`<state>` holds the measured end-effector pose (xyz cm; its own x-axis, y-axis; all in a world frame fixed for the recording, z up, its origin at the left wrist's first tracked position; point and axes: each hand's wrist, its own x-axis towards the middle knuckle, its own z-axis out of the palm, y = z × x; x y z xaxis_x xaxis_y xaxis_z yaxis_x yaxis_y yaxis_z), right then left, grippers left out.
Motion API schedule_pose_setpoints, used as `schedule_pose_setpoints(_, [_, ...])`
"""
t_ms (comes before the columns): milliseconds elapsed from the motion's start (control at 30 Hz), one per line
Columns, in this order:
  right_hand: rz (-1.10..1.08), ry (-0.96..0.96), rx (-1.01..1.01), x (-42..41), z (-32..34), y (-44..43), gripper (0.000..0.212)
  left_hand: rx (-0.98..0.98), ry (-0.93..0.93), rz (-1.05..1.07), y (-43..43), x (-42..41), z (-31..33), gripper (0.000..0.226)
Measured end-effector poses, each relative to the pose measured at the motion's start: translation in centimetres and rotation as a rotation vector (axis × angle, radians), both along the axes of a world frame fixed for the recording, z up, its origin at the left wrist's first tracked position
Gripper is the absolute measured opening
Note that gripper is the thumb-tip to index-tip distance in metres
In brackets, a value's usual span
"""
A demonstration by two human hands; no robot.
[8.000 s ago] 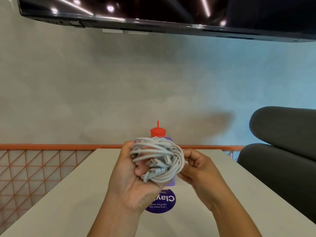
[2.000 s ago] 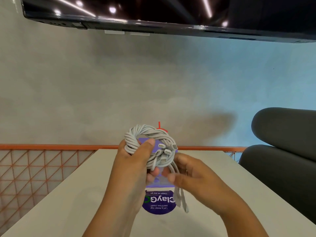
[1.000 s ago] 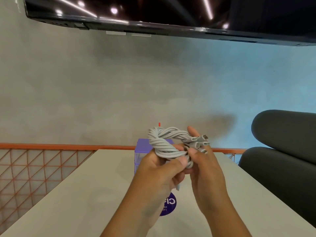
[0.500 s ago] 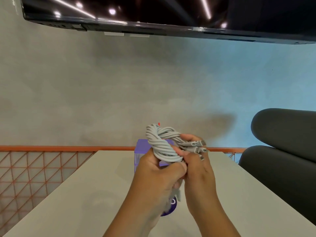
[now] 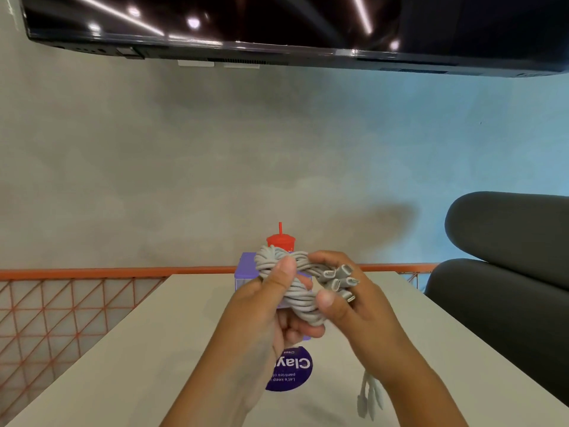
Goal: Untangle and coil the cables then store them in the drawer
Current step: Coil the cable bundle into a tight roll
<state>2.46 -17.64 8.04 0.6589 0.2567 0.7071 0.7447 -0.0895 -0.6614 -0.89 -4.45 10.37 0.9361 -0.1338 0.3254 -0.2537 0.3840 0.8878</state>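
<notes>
A bundle of grey cables is held above the white table. My left hand grips the coil, thumb pressed across its top. My right hand holds the bundle's right side, with several plug ends fanned out over its fingers. A few loose cable ends hang below my right wrist. Behind the hands stands a small purple drawer box, mostly hidden.
A red cup with a straw stands behind the box. A round purple sticker lies on the table. An orange rail and mesh run at left. A dark sofa sits right; a screen hangs on the wall.
The hands have lowered slightly with the bundle. My right hand has shifted to the right side of the coil, and loose cable ends now hang below my right wrist.
</notes>
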Motion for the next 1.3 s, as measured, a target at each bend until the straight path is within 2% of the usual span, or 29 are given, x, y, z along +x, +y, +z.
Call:
schedule_pose_setpoints(133, [0.089, 0.065, -0.116, -0.2, 0.1, 0.0, 0.069, -0.035, -0.032, 0.054, 0.5, 0.2, 0.2, 0.029])
schedule_pose_setpoints(333, [0.098, 0.048, 0.002, -0.6, 0.4, 1.5, 0.044, 0.051, -0.159, 0.241, 0.8, 0.6, -0.2, 0.025])
schedule_pose_setpoints(467, [0.132, 0.205, 0.084, -0.9, 0.3, 2.7, 0.076, 0.003, -0.141, 0.272, 1.2, 0.9, -0.2, 0.029])
schedule_pose_setpoints(533, [0.163, 0.285, 0.096, -1.0, 0.4, 3.1, 0.073, -0.029, -0.118, 0.262, 1.4, 1.0, -0.3, 0.035])
schedule_pose_setpoints(600, [0.19, 0.352, 0.06, -0.9, 0.5, 3.0, 0.079, -0.052, -0.098, 0.248, 1.4, 1.1, -0.3, 0.036])
schedule_pose_setpoints(700, [0.238, 0.459, -0.032, -1.3, 0.9, 2.8, 0.056, -0.071, -0.095, 0.214, 1.4, 1.2, -0.5, 0.038])
schedule_pose_setpoints(767, [0.283, 0.513, 0.029, -1.7, 1.2, 2.8, 0.035, -0.082, -0.081, 0.16, 1.4, 1.0, -0.3, 0.032])
schedule_pose_setpoints(900, [0.26, 0.386, 0.109, -1.1, 1.1, 2.6, 0.016, -0.321, 0.066, -0.032, 1.8, 0.7, 0.4, 0.026])
schedule_pose_setpoints(967, [0.219, 0.311, 0.098, -0.5, 0.6, 2.7, 0.025, -0.521, 0.234, -0.098, 2.1, 1.1, 0.4, 0.032])
schedule_pose_setpoints(1067, [0.108, 0.225, -0.024, -0.4, 0.0, 3.1, 0.032, -0.669, 0.408, -0.006, 2.4, 2.0, 0.2, 0.041])
schedule_pose_setpoints(1133, [-0.114, 0.107, -0.222, -0.4, -0.6, 3.7, 0.036, -0.704, 0.394, 0.098, 2.2, 2.6, -0.1, 0.047])
schedule_pose_setpoints(1200, [-0.392, -0.019, -0.404, -0.6, -1.0, 4.4, 0.059, -0.715, 0.336, 0.226, 1.9, 2.9, -0.4, 0.047])
schedule_pose_setpoints(1233, [-0.483, -0.06, -0.446, -0.7, -1.1, 4.7, 0.068, -0.704, 0.299, 0.291, 1.7, 3.0, -0.5, 0.047])
schedule_pose_setpoints(1300, [-0.532, -0.076, -0.444, -1.0, -1.1, 5.3, 0.077, -0.669, 0.218, 0.388, 1.4, 2.9, -0.6, 0.044])
